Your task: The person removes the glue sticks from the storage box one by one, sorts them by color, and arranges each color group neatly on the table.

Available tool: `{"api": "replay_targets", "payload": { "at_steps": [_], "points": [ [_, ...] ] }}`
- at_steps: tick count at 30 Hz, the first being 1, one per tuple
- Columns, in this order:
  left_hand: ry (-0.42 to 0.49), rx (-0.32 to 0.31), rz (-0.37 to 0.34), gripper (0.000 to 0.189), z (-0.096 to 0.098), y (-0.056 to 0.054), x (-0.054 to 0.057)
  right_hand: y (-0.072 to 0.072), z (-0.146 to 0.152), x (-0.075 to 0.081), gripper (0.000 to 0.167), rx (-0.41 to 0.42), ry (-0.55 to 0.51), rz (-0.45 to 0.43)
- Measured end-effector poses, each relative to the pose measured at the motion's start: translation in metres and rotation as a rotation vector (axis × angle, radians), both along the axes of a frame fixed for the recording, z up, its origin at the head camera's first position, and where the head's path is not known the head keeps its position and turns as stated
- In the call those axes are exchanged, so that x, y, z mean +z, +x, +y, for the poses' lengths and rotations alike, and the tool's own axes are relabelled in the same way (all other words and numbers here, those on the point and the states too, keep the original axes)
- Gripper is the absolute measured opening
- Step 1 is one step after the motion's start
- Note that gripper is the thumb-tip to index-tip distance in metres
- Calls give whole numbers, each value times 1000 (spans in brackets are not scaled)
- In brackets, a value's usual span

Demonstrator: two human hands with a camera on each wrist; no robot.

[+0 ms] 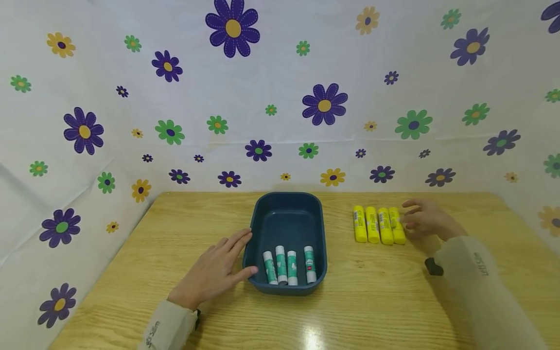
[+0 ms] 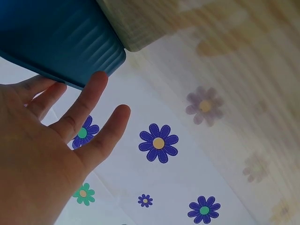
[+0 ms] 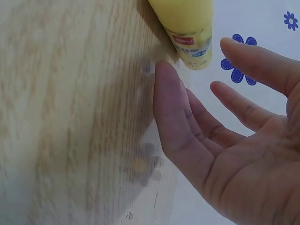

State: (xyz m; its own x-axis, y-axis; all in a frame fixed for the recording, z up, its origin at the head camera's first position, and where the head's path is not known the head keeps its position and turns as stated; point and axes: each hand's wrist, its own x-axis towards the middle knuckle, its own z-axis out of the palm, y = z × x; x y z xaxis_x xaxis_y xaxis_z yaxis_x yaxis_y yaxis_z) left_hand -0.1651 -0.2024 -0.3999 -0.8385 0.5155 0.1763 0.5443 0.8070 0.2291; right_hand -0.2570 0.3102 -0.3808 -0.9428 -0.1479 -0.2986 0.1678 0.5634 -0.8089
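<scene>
A dark blue rectangular tray [image 1: 286, 290] sits on the wooden table, with several white-and-green glue sticks [image 1: 281, 265] lying at its near end. My left hand [image 1: 214, 270] rests at the tray's left side, fingers spread and fairly straight; the left wrist view shows fingertips [image 2: 96, 80] at the tray's rim. To the right of the tray, several yellow glue sticks [image 1: 372, 224] lie side by side in a row. Just right of the row is my right hand [image 1: 430, 219], fingers loosely bent, holding nothing. In the right wrist view, a yellow glue stick [image 3: 185, 21] lies just beyond its fingertips.
The wooden table [image 1: 363, 301] runs back to a white cloth [image 1: 280, 82] printed with purple, green and yellow flowers. The same cloth hangs along the left and right sides. Inside the tray, the far half shows bare floor.
</scene>
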Motion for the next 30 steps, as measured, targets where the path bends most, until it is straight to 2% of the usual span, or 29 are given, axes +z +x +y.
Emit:
{"api": "replay_targets", "payload": {
  "at_steps": [11,18,30],
  "points": [
    [-8,4,-3,80,1,0,0,2,7,-1,63,-1,-36,-24],
    [-4,4,2,80,1,0,1,3,13,0,61,9,14,-31],
    [4,-1,6,79,0,1,1,4,14,7,60,6,-12,-10]
  ]
}}
